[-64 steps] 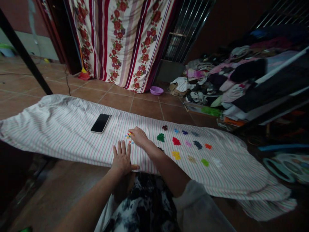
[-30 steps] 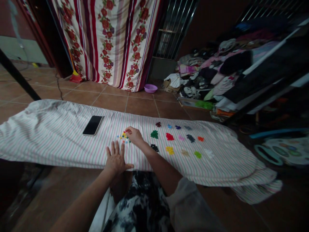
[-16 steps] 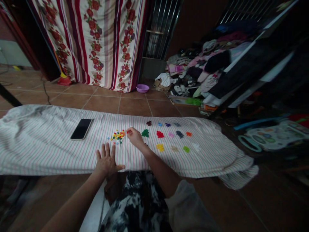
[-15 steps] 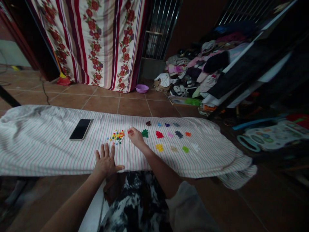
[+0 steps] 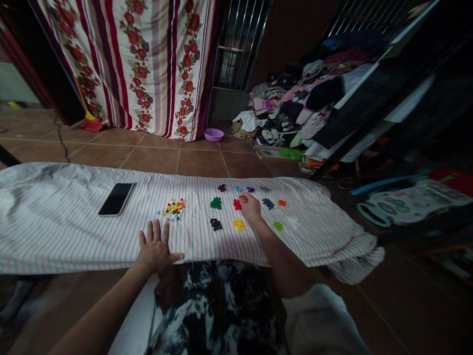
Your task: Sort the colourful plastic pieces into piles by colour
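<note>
My right hand (image 5: 251,207) hovers at the right edge of a pile of small red pieces (image 5: 237,204), thumb and fingers pinched together. Whether a piece is still between the fingertips is hidden. Fingers spread, my left hand (image 5: 155,246) lies flat on the striped cloth (image 5: 92,246), just below a mixed heap of small coloured pieces (image 5: 173,209). Around the right hand sit single-colour piles: green (image 5: 216,202), black (image 5: 216,224), yellow (image 5: 238,225), dark grey (image 5: 268,203), light green (image 5: 278,226) and orange (image 5: 282,202). The hand and forearm cover part of that area.
A phone (image 5: 117,199) lies on the cloth at left. Brown (image 5: 221,188), light blue (image 5: 238,189) and dark blue (image 5: 251,189) piles form a back row. Beyond the table are a purple basin (image 5: 214,134), a floral curtain (image 5: 158,69) and heaped clothes (image 5: 291,106).
My right hand has moved right, from beside the mixed heap to the red pile; a red piece showed in its fingertips earlier. The black pile is uncovered. My left hand stays flat.
</note>
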`<state>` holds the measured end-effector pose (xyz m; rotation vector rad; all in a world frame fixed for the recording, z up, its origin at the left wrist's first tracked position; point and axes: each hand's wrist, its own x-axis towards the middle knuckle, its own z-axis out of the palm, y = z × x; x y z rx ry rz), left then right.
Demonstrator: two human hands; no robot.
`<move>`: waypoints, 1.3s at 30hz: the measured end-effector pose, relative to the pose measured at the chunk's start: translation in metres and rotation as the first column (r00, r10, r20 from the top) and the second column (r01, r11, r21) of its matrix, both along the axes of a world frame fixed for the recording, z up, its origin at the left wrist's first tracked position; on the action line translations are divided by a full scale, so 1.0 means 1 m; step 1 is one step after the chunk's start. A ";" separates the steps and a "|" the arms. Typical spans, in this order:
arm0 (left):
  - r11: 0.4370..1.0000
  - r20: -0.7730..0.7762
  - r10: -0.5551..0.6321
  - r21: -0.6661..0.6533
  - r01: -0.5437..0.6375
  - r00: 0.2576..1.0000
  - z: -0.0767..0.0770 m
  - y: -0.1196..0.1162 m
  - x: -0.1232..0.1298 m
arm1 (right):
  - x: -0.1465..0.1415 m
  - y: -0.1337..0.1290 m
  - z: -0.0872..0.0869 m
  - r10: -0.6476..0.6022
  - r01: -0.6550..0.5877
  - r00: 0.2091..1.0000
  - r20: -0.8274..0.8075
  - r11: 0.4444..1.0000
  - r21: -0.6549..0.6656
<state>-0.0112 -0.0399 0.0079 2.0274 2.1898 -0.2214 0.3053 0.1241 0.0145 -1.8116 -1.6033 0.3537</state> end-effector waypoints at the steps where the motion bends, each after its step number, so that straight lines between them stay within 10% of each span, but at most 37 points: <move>1: 1.000 0.000 0.000 0.004 0.000 1.000 0.000 0.000 0.000 | 0.005 0.002 -0.001 -0.021 0.021 0.999 0.024 1.000 0.001; 39: 1.000 -0.021 -0.012 -0.027 0.011 1.000 0.004 0.000 0.001 | 0.012 0.017 -0.021 0.105 -0.111 0.991 -0.079 0.990 -0.083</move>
